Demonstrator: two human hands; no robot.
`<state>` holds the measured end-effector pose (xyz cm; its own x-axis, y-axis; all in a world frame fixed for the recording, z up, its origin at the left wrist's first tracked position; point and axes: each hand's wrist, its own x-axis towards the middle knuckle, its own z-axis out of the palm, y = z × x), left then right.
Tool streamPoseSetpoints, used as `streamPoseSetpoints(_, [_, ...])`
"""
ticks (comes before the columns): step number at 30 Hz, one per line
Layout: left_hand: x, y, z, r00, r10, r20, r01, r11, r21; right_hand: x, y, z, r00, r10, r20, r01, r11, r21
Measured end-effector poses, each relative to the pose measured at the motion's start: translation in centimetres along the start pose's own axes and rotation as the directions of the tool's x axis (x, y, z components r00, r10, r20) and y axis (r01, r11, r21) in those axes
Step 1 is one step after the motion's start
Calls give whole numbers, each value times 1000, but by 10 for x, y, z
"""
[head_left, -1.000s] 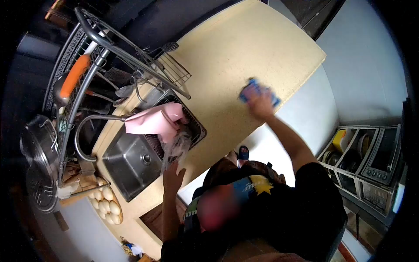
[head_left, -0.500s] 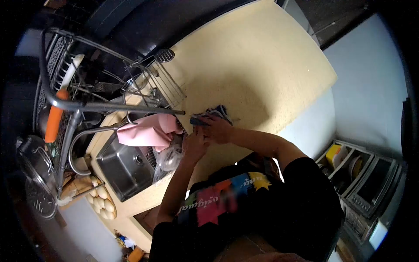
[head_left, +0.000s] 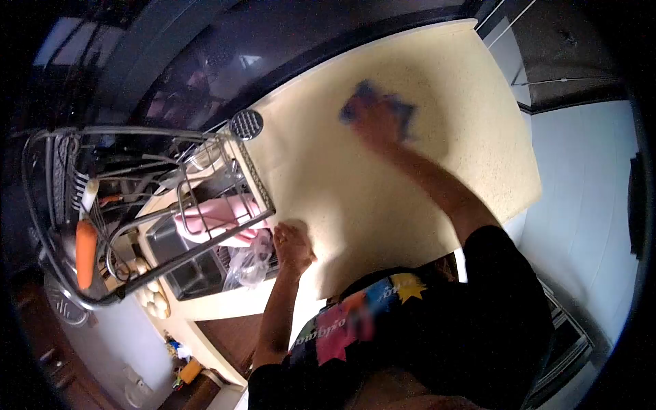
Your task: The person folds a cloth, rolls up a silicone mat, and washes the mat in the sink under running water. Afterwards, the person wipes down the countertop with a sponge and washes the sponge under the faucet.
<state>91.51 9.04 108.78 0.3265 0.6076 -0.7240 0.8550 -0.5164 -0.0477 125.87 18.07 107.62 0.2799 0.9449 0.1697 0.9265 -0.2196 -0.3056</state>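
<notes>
My right hand [head_left: 379,126] presses a dark blue cloth [head_left: 365,92] against the far part of the cream countertop [head_left: 355,198]. Motion blurs both hand and cloth, and the cloth's edges stick out around the fingers. My left hand [head_left: 294,247] rests on the counter beside the sink, its fingers curled in and nothing visible in them. Just left of it are a clear plastic bag [head_left: 249,263] and a pink cloth [head_left: 222,215] draped over the sink's edge.
A metal dish rack [head_left: 184,256] with utensils, among them an orange-handled one [head_left: 85,253], stands over the sink [head_left: 191,270] at left. A round slotted utensil head [head_left: 247,125] juts past the rack. Eggs [head_left: 156,301] sit beyond the sink. A dark wall borders the counter's back.
My right hand has swept the blue cloth away from me, up and right over the counter. My left hand has parted from it and moved down-left toward the sink. The view has shifted.
</notes>
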Motion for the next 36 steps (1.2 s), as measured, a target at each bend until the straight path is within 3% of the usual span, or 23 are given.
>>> streamPoseSetpoints(1, [2,-1,4,1000,3,2,-3,1000,-4,-10,-58,-35,972,-125,197,103,987,122])
streamPoseSetpoints(2, [2,-3,13,1000,10,-15,-10,1000,4,-26,-77,13,901,-391,186,358,914,191])
streamPoseSetpoints(3, [3,-5,15,1000,6,-11,-5,1000,22,-41,-96,59,762,-627,160,579,771,264])
streamPoseSetpoints(4, [5,-7,17,1000,1,-6,0,999,40,-36,-104,18,585,-800,132,603,538,589])
streamPoseSetpoints(5, [7,-7,16,999,-16,30,14,998,65,-48,-104,75,413,-858,-306,884,297,361])
streamPoseSetpoints(7, [3,-2,17,1000,-14,-1,14,996,88,-24,-90,91,405,-908,-110,875,351,333])
streamPoseSetpoints(9, [7,-5,23,1000,-23,-6,24,997,79,25,-54,44,689,-701,184,596,693,407])
streamPoseSetpoints(11, [10,-10,31,1000,-4,7,3,995,98,69,-2,17,809,-506,298,438,858,269])
streamPoseSetpoints(12, [8,-11,35,975,59,-214,-66,998,-25,83,35,15,825,-527,205,505,849,152])
streamPoseSetpoints(13, [9,-11,36,967,67,-246,-70,998,-3,92,73,13,826,-552,113,553,833,23])
streamPoseSetpoints(15, [11,-10,37,948,84,-309,-74,996,44,102,142,18,870,-481,109,484,875,-2])
streamPoseSetpoints(17, [10,-5,25,997,-29,-72,31,999,32,100,192,-3,901,-421,104,433,880,-196])
streamPoseSetpoints(19, [10,-5,27,997,13,-75,-10,999,42,101,242,-14,948,-311,59,317,919,-234])
streamPoseSetpoints(20, [10,0,24,998,-28,-62,31,998,51,103,254,-38,986,-28,165,46,993,-108])
streamPoseSetpoints(22, [9,-3,29,997,-58,-51,62,995,83,97,287,-57,944,306,123,-298,952,-76])
streamPoseSetpoints(23, [14,-12,45,997,-43,-64,47,996,71,83,315,-54,933,355,-57,-360,923,-137])
streamPoseSetpoints(24, [15,-18,47,998,-22,-65,28,996,80,63,340,-48,943,278,-183,-314,927,-206])
streamPoseSetpoints(25, [15,-23,49,998,-2,-66,8,996,88,35,349,-47,933,309,-185,-344,916,-208])
streamPoseSetpoints(28, [15,-7,32,999,-46,-1,46,994,102,-53,360,-63,828,507,-239,-553,808,-203])
streamPoseSetpoints(31, [13,-5,30,999,-32,-6,33,988,150,-167,354,-82,680,688,-253,-733,638,-234])
streamPoseSetpoints(35, [40,-41,73,999,-38,-13,41,967,253,-270,318,-80,417,832,-367,-907,406,-111])
streamPoseSetpoints(36, [66,-69,107,999,46,17,-48,992,116,-280,296,-71,483,785,-387,-874,460,-156])
